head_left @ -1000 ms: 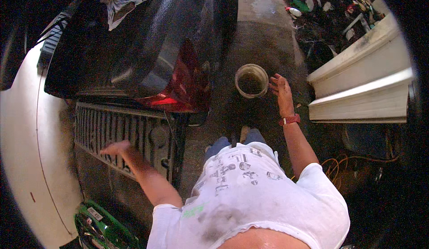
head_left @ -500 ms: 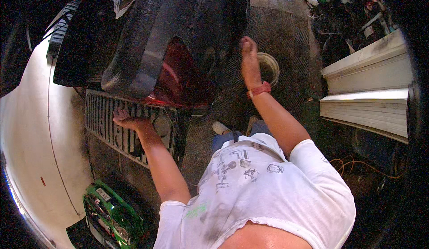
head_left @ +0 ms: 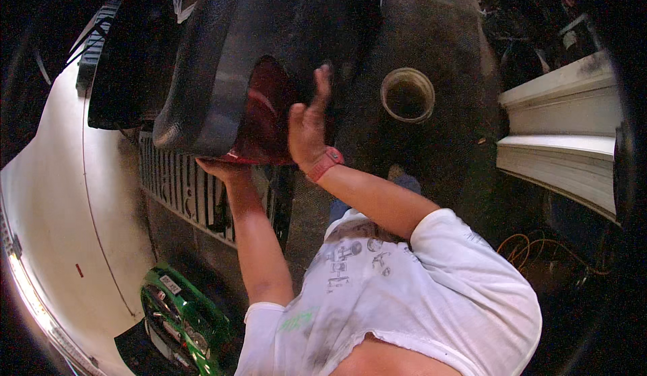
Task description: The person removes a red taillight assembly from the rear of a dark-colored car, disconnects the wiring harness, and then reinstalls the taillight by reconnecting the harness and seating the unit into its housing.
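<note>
A large dark, speckled vehicle body panel fills the upper middle, with a dark red tail light set in its near corner. My left hand is at the lower edge of that corner, right below the light. Its fingers pass out of sight under the edge, so I cannot tell how they are bent. On the light's right side is my right hand, wearing a red wristband. Its fingers point away from me, the thumb apart from them, and nothing is in it.
A round bucket stands on the floor to the right. Below the panel is a grey ribbed grate-like piece. White panels are at the right. A green-framed object sits lower left, beside the pale wall. An orange cord lies lower right.
My right hand has swung left from beside the bucket to the tail light. My left hand has moved right and in under the panel's lower edge. My view has shifted slightly.
</note>
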The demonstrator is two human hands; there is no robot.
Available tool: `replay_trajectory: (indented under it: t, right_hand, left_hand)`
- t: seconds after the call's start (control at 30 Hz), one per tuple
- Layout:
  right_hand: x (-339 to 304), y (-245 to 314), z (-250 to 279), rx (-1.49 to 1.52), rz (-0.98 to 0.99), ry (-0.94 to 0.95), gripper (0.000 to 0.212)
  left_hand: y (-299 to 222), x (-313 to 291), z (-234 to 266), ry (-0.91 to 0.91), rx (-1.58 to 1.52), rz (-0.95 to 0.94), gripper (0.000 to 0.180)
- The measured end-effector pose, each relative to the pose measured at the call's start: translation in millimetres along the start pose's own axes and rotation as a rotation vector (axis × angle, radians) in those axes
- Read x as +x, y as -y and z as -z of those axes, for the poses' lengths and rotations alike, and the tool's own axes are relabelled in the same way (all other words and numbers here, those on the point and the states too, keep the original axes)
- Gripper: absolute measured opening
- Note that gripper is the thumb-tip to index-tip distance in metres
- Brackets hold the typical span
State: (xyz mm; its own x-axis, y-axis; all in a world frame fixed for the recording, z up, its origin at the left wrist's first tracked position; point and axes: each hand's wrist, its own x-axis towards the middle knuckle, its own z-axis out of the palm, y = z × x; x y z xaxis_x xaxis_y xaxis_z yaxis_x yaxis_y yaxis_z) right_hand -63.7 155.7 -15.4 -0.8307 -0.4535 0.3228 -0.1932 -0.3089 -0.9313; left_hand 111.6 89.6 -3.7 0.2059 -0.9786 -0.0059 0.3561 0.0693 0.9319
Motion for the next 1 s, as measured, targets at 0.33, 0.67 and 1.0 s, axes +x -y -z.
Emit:
replay_trajectory:
  t: [0.33,0.67,1.0]
  right_hand:
    - [3.9,-12.0,-19.3,0.127,0.047,-0.066,0.075]
    - [21.8,-62.3,128.4,-0.099,-0.188,-0.202,0.084]
    - [13.4,-68.8,83.2,-0.055,-0.160,-0.056,0.074]
  left_hand:
    - [22.8,23.0,43.2,0.208,-0.384,0.199,0.074]
    - [-44.3,21.2,35.3,-0.137,-0.121,0.070,0.069]
    - [-69.0,65.7,35.0,-0.161,-0.090,0.012,0.064]
